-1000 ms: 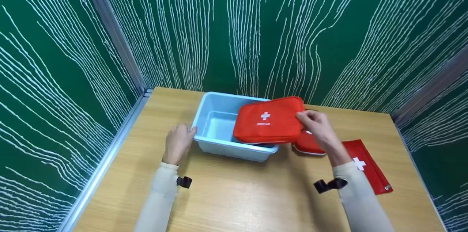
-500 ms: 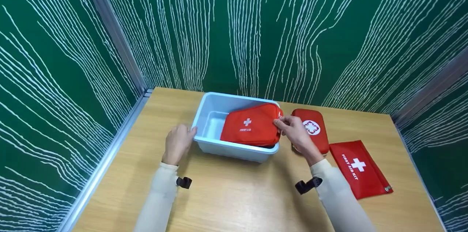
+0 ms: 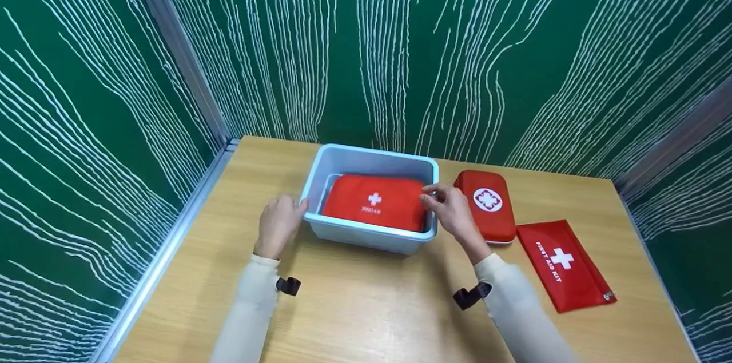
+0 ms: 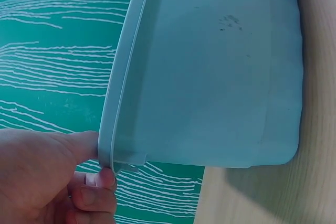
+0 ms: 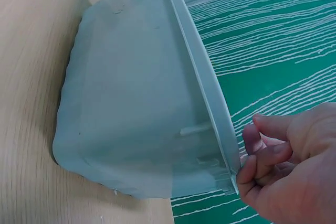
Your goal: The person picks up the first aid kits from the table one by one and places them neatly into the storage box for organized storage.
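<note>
A light-blue plastic bin stands on the table. My left hand pinches its left rim; in the left wrist view the thumb lies over the rim with curled fingers below. A red first aid pouch with a white cross lies flat inside, filling most of the bin's floor. My right hand is at the bin's right rim, fingertips over the pouch's right end. In the right wrist view, that hand's fingers are loosely bent beside the rim, with nothing between thumb and fingers.
Right of the bin lies a red hard case with a round white emblem. Nearer the right edge is a flat red zip pouch marked first aid kit. Green walls with white lines enclose the wooden table.
The right hand moved left and lowered the red first aid pouch from above the bin's right side into it, then let go. The left hand stayed on the rim.
</note>
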